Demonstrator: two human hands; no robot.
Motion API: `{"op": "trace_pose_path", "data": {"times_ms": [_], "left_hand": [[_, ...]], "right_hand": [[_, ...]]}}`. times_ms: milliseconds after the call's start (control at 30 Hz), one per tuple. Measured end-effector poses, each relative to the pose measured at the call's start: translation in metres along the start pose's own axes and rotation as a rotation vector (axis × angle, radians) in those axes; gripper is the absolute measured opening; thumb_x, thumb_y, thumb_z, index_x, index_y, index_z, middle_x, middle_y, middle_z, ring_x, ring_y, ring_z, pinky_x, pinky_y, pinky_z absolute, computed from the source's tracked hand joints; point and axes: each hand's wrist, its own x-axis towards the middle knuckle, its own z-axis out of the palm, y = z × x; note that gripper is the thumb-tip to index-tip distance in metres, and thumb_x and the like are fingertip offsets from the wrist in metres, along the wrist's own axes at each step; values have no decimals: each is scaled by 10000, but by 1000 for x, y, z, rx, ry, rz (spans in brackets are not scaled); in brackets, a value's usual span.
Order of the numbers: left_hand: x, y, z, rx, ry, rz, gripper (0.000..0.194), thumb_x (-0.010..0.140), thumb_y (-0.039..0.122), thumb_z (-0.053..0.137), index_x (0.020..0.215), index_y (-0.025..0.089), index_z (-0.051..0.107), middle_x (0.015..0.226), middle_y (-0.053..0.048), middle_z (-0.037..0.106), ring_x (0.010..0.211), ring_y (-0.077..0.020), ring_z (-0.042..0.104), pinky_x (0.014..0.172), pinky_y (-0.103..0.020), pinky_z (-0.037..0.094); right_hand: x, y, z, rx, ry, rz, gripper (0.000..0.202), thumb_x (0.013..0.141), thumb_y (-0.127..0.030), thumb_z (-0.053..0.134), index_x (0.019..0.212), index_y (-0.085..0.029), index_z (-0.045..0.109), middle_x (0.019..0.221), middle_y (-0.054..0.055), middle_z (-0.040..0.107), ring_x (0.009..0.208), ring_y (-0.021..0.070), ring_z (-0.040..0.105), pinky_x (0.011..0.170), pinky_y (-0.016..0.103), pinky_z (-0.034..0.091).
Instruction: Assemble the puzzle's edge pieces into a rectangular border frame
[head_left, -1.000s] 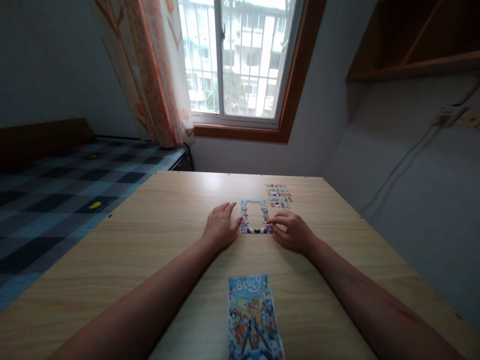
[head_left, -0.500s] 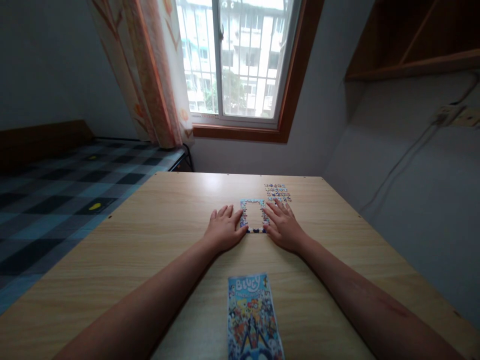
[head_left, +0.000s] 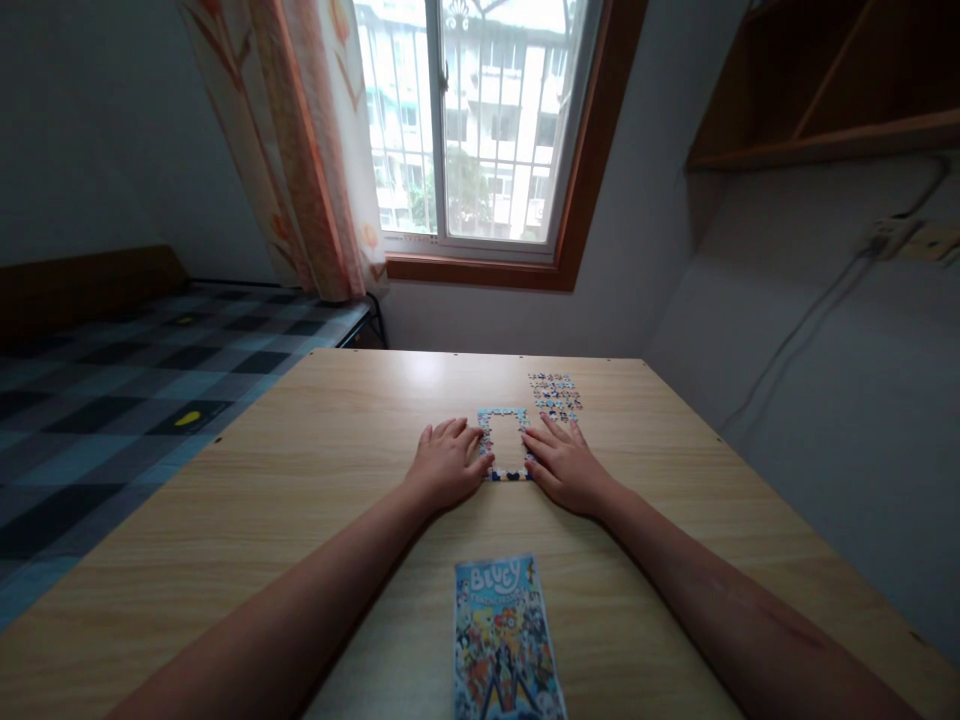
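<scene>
A rectangular puzzle border [head_left: 513,476] lies on the wooden table [head_left: 352,440], its middle showing bare wood. My left hand [head_left: 448,463] rests flat with fingers spread, fingertips touching the border's left side. On the other side, my right hand [head_left: 568,466] lies with its fingers apart on the right edge of the border. Just beyond the right fingers, loose puzzle pieces [head_left: 553,392] sit in several rows. A colourful printed sheet or box marked "Bluey" [head_left: 505,640] lies between my forearms, nearer to me.
A bed with a checked cover [head_left: 187,400] stands to the left of the table. Behind the table are a window [head_left: 495,140] and a patterned curtain [head_left: 300,150]. A wall shelf [head_left: 832,130] hangs at the upper right, above a cable.
The table and everything on it appear slightly lower in the view. My right hand has shifted slightly left against the border, with its fingers still spread.
</scene>
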Motion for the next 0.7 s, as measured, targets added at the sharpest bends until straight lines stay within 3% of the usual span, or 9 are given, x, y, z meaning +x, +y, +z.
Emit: {"op": "trace_pose_path", "data": {"times_ms": [100, 200, 400, 533, 700], "left_hand": [[1, 0, -1, -41, 26, -23, 451, 928, 514, 488, 1255, 249, 651, 1437, -104, 552, 1340, -290, 472, 1149, -509, 293], [2, -1, 0, -26, 41, -31, 507, 942, 505, 469, 1344, 226, 598, 1445, -118, 547, 1345, -290, 466, 1141, -482, 310], [2, -1, 3, 75, -33, 11, 526, 966, 525, 398, 1404, 274, 546, 1485, -119, 503, 1393, -318, 407, 1137, -552, 280], [2, 0, 1, 75, -49, 5, 519, 964, 524, 395, 1397, 283, 549, 1502, -107, 488, 1410, -312, 387, 1149, -554, 263], [1, 0, -3, 51, -59, 6, 499, 957, 505, 413, 1375, 281, 569, 1503, -99, 490, 1412, -311, 387, 1155, -570, 250]], "right_hand": [[-1, 0, 0, -10, 69, 3, 513, 1005, -437, 364, 1457, -228, 489, 1557, 89, 425, 1518, 291, 184, 1204, 619, 69], [1, 0, 1, -43, 113, 54, 520, 1003, -418, 366, 1473, -221, 467, 1603, 83, 344, 1526, 293, 148, 1209, 606, 66], [5, 2, 4, -61, 15, 133, 563, 1006, -436, 350, 1517, -205, 398, 1642, 96, 239, 1539, 313, 59, 1198, 637, 33], [2, 2, 4, -57, 22, 123, 537, 998, -461, 379, 1474, -227, 466, 1639, 99, 250, 1537, 325, 67, 1194, 636, 33], [-1, 0, 2, -39, 118, 117, 451, 980, -472, 437, 1343, -256, 593, 1615, 85, 317, 1534, 313, 92, 1198, 619, 57]]}}
